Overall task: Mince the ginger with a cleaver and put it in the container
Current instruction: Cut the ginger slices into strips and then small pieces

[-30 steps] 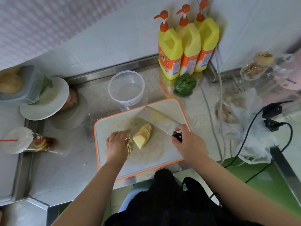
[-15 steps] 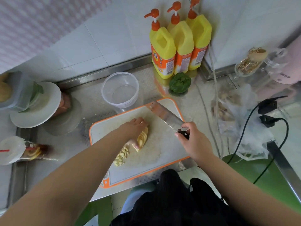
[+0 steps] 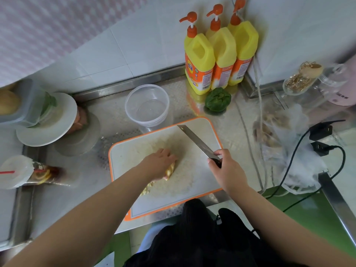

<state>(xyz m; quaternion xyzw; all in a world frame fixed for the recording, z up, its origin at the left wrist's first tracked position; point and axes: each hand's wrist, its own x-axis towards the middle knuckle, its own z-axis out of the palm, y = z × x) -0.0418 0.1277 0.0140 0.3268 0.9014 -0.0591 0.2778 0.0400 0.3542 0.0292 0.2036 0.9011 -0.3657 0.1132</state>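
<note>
On the cutting board (image 3: 194, 182), we are pressing the sliced ginger (image 3: 170, 171) under our left hand (image 3: 160, 160), fingers curled over it. Our right hand (image 3: 226, 170) is gripping the cleaver (image 3: 196, 141); we are best tucking fingertips back before chopping.

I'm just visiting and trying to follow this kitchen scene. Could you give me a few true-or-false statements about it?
1. The right hand grips the cleaver. True.
2. The container holds minced ginger. False: it looks empty.
3. The left hand rests on the ginger on the board. True.
4. The cleaver blade is cutting into the ginger. False: it is off to the ginger's right, apart from it.
5. Three yellow bottles stand by the wall. True.
</note>
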